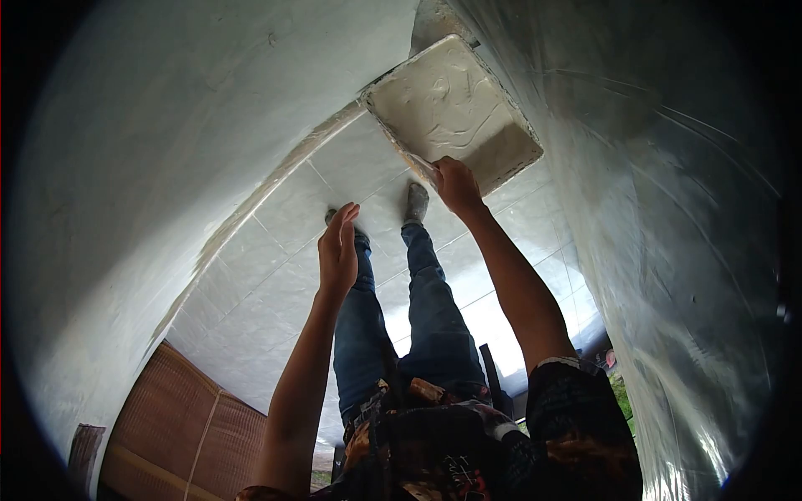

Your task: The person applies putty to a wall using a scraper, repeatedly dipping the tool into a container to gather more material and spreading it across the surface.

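Note:
A rectangular tub [525, 160] of thick off-white plaster-like paste [447, 96] lies ahead of me, its surface ridged and smeared. At the tub's near edge is my right hand [457, 185], fingers closed. A pale, flat strip [423, 169] shows beside its thumb along the rim; what the hand grips is mostly hidden by the fingers. My left hand [338, 250] is raised above the floor, left of the tub and apart from it. Its fingers are stretched out and hold nothing.
A whitish wall [192, 125] curves along the left. Clear plastic sheeting [668, 250] hangs on the right. Below me is a pale tiled floor [267, 250], with my feet [416, 203] near the tub. A brown woven-looking panel [180, 426] stands at lower left.

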A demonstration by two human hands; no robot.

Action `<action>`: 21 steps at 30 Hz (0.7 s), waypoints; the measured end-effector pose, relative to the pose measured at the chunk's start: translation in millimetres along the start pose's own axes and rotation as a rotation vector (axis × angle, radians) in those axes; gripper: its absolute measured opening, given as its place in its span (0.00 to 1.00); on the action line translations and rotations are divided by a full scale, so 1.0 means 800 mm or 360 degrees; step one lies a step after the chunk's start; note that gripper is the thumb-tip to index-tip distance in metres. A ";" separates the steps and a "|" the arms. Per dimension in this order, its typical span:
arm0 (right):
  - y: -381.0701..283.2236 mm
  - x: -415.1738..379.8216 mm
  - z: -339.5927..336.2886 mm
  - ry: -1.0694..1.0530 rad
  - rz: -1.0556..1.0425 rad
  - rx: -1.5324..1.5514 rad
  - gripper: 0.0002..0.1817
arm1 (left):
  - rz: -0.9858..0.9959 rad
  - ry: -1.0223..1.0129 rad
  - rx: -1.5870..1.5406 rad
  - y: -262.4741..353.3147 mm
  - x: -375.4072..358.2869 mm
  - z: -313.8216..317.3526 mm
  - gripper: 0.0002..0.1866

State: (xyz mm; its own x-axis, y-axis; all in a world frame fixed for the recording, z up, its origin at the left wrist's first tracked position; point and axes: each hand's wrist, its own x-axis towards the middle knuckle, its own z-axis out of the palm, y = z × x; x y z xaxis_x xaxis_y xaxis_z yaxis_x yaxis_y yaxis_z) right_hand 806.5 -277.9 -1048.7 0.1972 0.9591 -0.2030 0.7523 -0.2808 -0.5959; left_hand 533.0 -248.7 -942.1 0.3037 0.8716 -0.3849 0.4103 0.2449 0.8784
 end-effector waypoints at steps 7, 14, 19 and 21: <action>-0.023 0.070 -0.023 -0.0241 0.0173 -0.0064 0.08 | -0.0005 -0.0034 0.0012 0.007 0.000 0.005 0.27; -0.033 0.074 -0.007 -0.0386 0.0179 -0.0080 0.13 | -0.0016 -0.0022 -0.0023 0.006 0.005 0.009 0.20; -0.018 0.091 -0.013 -0.0356 0.0259 -0.0029 0.12 | -0.0021 0.0010 -0.0018 0.008 0.008 0.006 0.21; -0.017 0.088 -0.016 -0.0290 0.0260 -0.0058 0.11 | -0.0017 0.0008 -0.0017 0.004 0.009 0.004 0.21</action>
State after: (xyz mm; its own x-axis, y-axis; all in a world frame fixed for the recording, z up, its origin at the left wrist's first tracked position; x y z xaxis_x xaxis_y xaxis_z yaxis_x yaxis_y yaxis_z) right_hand 818.1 -205.8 -1044.7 0.2039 0.8780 -0.4330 0.7426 -0.4270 -0.5160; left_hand 539.3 -243.4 -942.9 0.2948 0.8711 -0.3928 0.4041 0.2589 0.8773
